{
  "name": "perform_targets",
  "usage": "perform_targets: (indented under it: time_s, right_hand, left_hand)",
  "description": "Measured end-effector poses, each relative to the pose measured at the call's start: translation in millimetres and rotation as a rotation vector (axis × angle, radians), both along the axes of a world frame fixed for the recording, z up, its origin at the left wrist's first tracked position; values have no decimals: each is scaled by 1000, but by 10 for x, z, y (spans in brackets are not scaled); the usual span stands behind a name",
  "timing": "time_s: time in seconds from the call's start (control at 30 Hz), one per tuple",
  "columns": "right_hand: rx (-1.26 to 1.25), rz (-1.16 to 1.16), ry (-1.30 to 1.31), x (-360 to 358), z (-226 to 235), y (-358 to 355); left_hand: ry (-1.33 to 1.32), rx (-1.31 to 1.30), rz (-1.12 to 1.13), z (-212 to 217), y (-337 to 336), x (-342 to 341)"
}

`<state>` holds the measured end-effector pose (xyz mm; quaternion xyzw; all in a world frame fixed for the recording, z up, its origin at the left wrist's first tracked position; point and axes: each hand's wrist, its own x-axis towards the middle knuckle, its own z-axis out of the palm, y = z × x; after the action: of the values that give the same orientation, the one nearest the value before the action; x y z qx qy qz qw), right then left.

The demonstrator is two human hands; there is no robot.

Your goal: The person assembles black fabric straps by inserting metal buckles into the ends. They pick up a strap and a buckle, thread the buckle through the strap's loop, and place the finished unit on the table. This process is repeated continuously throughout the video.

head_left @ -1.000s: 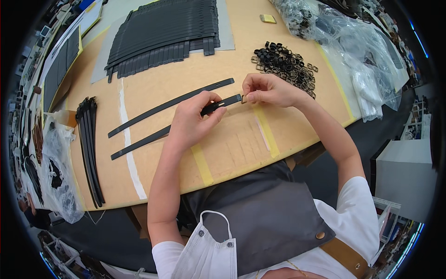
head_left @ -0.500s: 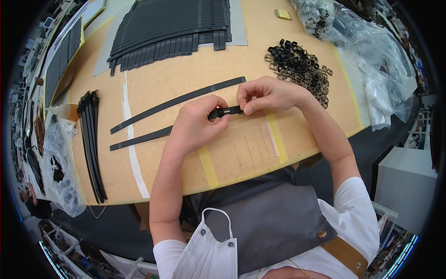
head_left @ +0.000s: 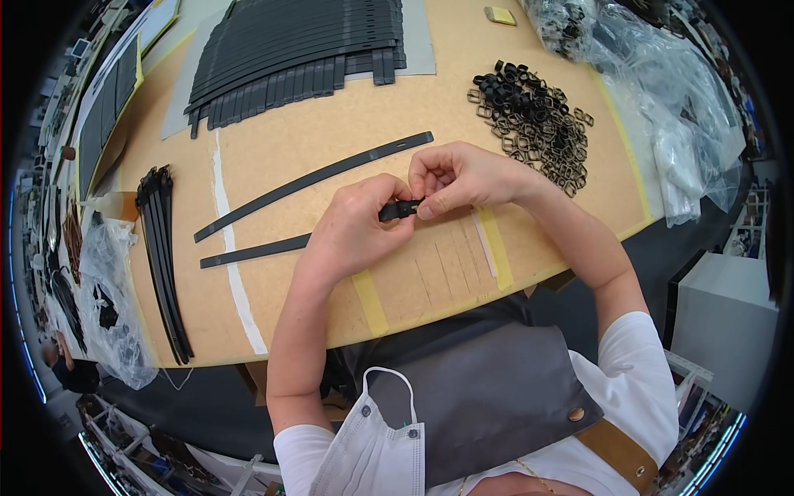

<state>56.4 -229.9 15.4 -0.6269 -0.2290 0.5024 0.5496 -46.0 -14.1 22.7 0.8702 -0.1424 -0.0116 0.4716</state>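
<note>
We see a matt, fine-grained fibreboard table [head_left: 331, 149], tan and slightly rough, crossed by dull yellow paper tape strips [head_left: 370, 302] and a chalky white tape line [head_left: 236, 273]. The black strap [head_left: 256, 250] pinched at its end by our left hand [head_left: 356, 231] and right hand [head_left: 463, 178] looks like smooth, matt leather or rubber; we cannot tell which. The stacked straps [head_left: 298, 41] share that dull finish. The heap of buckles [head_left: 533, 116] looks like dark plastic or metal with a faint sheen. Clear bags [head_left: 670, 107] are glossy, crinkled plastic. Our apron [head_left: 488, 397] is matt grey cloth with brass-like studs.
</note>
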Motion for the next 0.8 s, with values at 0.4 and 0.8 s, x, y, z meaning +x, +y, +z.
perform_targets:
  time_s: [0.4,0.8]
  right_hand:
    - [-87,-57,74,-50,104,-1]
    - [123,-191,-2,-51,-30,-1]
  left_hand:
    - [-13,-20,-20,-25,-22,-25]
    - [-54,-43,107,39,-21,-9]
